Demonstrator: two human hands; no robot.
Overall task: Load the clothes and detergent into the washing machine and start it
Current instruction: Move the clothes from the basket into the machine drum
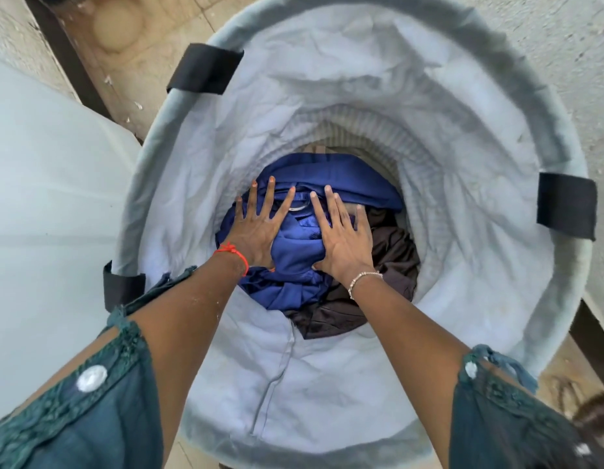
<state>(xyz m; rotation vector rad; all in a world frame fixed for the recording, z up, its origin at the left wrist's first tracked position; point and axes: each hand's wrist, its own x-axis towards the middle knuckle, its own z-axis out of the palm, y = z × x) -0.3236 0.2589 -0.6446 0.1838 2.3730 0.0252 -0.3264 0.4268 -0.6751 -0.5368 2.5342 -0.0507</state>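
A tall round fabric laundry basket with a pale grey-blue lining fills the view, seen from above. At its bottom lies a heap of clothes: a blue garment on top and a dark brown one to the right. Both my arms reach down inside. My left hand, with a red thread at the wrist, lies flat on the blue garment with its fingers spread. My right hand, with a thin bracelet, rests beside it, fingers spread, thumb tucked into a blue fold. Neither hand is closed around cloth.
Black strap loops sit on the basket rim at the upper left, at the right and at the lower left. A pale white surface stands close on the left. Tiled floor and a rough wall lie behind.
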